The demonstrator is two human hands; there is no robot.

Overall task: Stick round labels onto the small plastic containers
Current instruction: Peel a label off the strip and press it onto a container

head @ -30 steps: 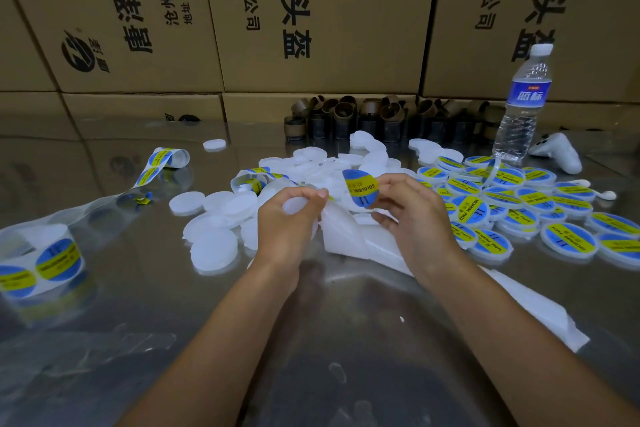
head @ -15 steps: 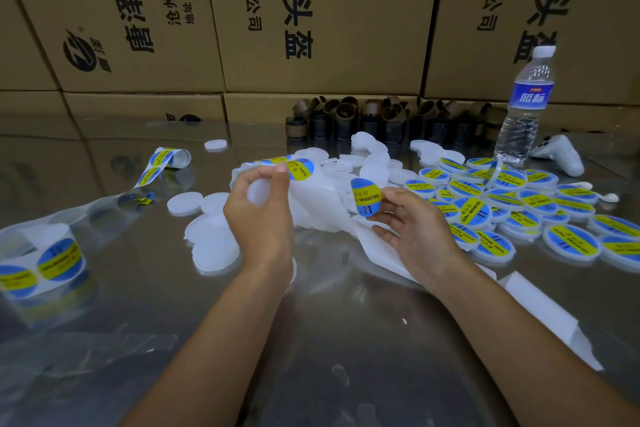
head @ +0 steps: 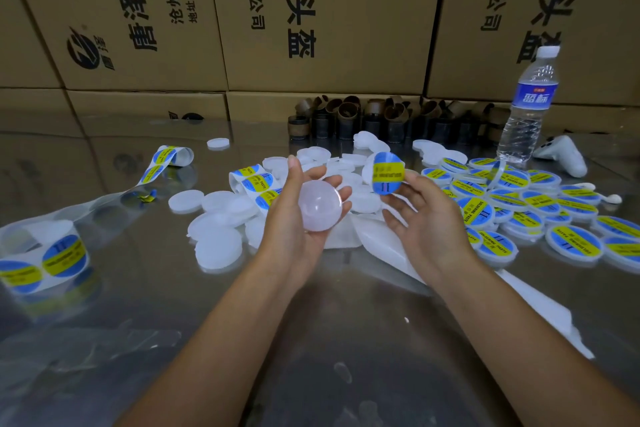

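My left hand [head: 298,218] holds a blank round white container [head: 320,205] in its palm, fingers curled round its edge, above the table. My right hand [head: 420,218] pinches a round blue and yellow label [head: 388,173] at its lower edge, just to the right of the container and apart from it. Several unlabelled white containers [head: 216,246] lie on the table to the left of my hands. Labelled containers [head: 575,244] lie in a heap to the right.
A label roll [head: 45,253] sits at the left edge, its strip [head: 256,180] running to the middle. White backing paper [head: 540,308] trails under my right forearm. A water bottle [head: 528,107], a white controller [head: 564,154], dark cardboard cores [head: 346,118] and stacked cartons [head: 311,17] stand behind.
My left hand let go of the label strip and now holds a blank container face up. My right hand lifted the peeled label higher and to the right.
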